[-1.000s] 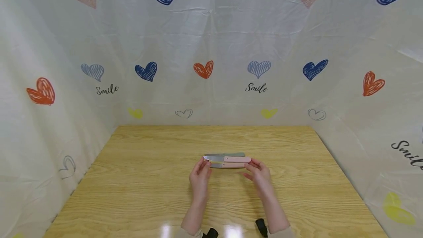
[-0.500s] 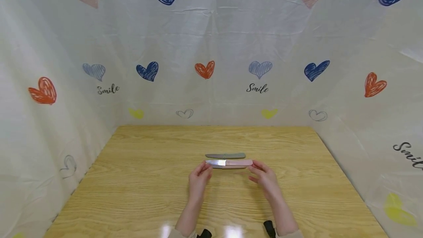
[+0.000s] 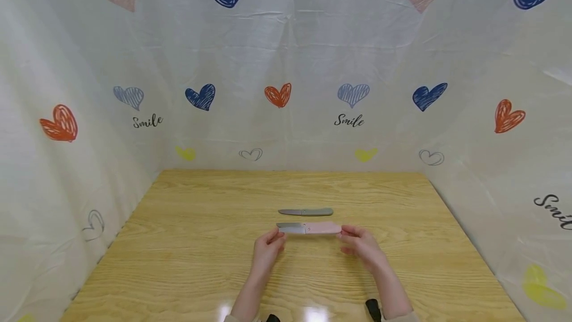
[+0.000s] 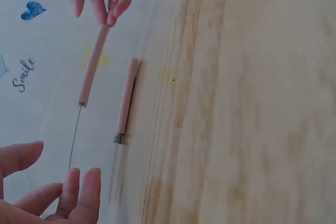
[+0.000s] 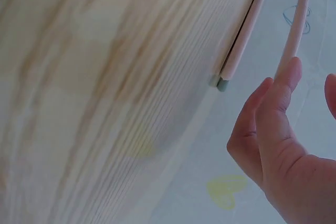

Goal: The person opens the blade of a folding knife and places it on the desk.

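Observation:
A pink-handled knife (image 3: 328,229) is held level above the table, its blade pointing left. My left hand (image 3: 266,250) pinches the blade's tip with its fingertips. At the other end, the fingertips of my right hand (image 3: 365,248) hold the butt of the handle. A second pink-handled knife (image 4: 127,95) lies on the table just behind; the held one covers most of it in the head view. Farther back lies a knife with a grey-green handle (image 3: 318,211), its blade also to the left.
The wooden table (image 3: 201,262) is bordered by a pale curtain (image 3: 308,53) printed with hearts and the word Smile, at the back and both sides. Black wrist devices (image 3: 373,309) sit at the sleeves.
Both hands have drawn the held pink knife toward the front edge, away from the grey-green one. The right forearm has shifted outward to the right. The grey-green knife stays put.

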Available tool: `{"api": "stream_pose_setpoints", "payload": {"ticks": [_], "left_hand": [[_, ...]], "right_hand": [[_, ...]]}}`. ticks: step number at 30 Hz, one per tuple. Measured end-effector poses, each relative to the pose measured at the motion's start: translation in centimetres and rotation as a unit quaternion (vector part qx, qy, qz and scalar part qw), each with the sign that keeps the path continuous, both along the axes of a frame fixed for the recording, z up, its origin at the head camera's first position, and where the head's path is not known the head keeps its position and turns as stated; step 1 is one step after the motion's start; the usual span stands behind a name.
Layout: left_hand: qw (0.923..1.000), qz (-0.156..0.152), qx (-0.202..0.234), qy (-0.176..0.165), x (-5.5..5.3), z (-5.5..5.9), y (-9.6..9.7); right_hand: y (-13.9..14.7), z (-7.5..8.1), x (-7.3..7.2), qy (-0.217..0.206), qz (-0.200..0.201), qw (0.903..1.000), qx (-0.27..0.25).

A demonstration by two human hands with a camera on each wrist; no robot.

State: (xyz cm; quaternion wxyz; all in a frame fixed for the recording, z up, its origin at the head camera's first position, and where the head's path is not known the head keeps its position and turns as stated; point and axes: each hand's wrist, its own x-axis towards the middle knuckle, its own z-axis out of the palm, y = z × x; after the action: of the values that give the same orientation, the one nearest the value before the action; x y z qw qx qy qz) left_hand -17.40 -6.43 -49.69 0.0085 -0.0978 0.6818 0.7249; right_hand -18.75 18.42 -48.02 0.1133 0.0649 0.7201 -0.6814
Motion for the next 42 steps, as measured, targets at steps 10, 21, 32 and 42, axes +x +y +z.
{"api": "stream_pose_setpoints", "payload": {"ticks": [10,21,32,42], "left_hand": [[0.9991,-0.01,-0.041,0.0,0.3,-0.6,-0.7],[0.9959,-0.043,-0.079,-0.013,0.1,-0.9,-1.3],[0.9941,-0.057,-0.091,-0.015,-0.2,-1.2,-1.5],[0.9905,-0.075,-0.113,-0.025,-0.4,-1.2,-1.4]], "right_hand": [[-0.3,-0.1,0.0,-0.029,0.037,0.998,0.041],[-0.4,-0.1,0.1,-0.043,0.047,0.9965,0.053],[-0.4,-0.1,0.0,-0.057,0.07,0.9942,0.058],[-0.4,-0.4,-0.2,-0.059,0.078,0.9916,0.085]]}}
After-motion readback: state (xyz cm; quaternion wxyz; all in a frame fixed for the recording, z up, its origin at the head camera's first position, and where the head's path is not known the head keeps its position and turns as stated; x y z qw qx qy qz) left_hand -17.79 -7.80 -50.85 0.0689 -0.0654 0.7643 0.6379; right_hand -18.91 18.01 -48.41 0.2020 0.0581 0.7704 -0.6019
